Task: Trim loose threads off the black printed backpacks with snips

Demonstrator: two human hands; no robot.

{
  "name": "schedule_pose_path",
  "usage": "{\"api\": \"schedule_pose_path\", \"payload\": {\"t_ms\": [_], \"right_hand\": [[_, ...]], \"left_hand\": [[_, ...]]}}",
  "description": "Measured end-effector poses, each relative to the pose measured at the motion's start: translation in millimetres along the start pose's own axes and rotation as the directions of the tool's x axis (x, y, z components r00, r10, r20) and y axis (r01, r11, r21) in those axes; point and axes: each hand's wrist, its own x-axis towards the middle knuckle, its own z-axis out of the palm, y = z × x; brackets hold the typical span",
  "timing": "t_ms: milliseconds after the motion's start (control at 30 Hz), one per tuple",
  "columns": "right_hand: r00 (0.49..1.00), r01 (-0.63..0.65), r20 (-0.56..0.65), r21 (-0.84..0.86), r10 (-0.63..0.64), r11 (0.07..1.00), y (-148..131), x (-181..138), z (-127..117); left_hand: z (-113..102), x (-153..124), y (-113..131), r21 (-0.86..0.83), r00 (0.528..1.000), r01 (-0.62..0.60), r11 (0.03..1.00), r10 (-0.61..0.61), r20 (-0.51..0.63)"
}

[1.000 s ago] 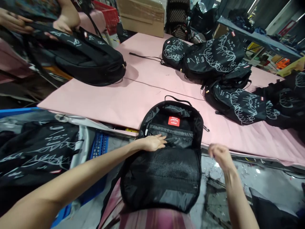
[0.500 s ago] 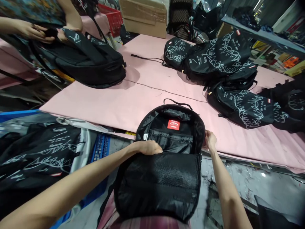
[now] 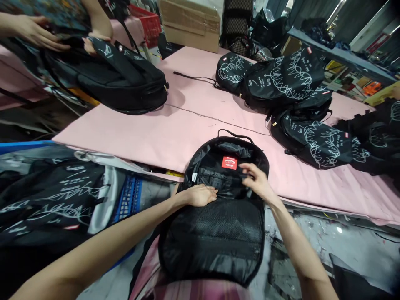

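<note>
A black backpack (image 3: 215, 237) lies unzipped and spread wide before me, half on the pink table (image 3: 162, 133), half on my lap. Its lining carries a red label (image 3: 229, 162) and a zipped inner pocket. My left hand (image 3: 200, 195) presses flat on the pocket's left side, fingers together. My right hand (image 3: 258, 181) reaches into the bag just right of the label, its fingertips pinched at the pocket's zip line. What the fingers hold is too small to make out.
Several black backpacks (image 3: 287, 79) with white scribble print are heaped at the table's far right. Another person's hands (image 3: 34, 33) work on a backpack (image 3: 125, 83) at the far left. More printed bags (image 3: 50, 196) fill a bin at my left. A cardboard box (image 3: 190, 23) stands behind.
My right hand came in from the bag's right rim and now pinches at the inner pocket near the red label. My left hand stayed on the pocket.
</note>
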Motion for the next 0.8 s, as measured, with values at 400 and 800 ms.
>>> {"api": "schedule_pose_path", "payload": {"t_ms": [400,800], "right_hand": [[0.917,-0.133,0.116,-0.812,0.381,0.568,16.0,-11.3,24.1],[0.968,0.032,-0.236,-0.217,-0.085,0.976,22.9,-29.6,5.3]], "left_hand": [[-0.4,-17.5,-26.4,-0.292,0.641,0.523,0.801,-0.595,-0.485],[-29.3,-31.8,-13.5,-0.257,0.794,0.5,0.827,-0.556,-0.245]]}}
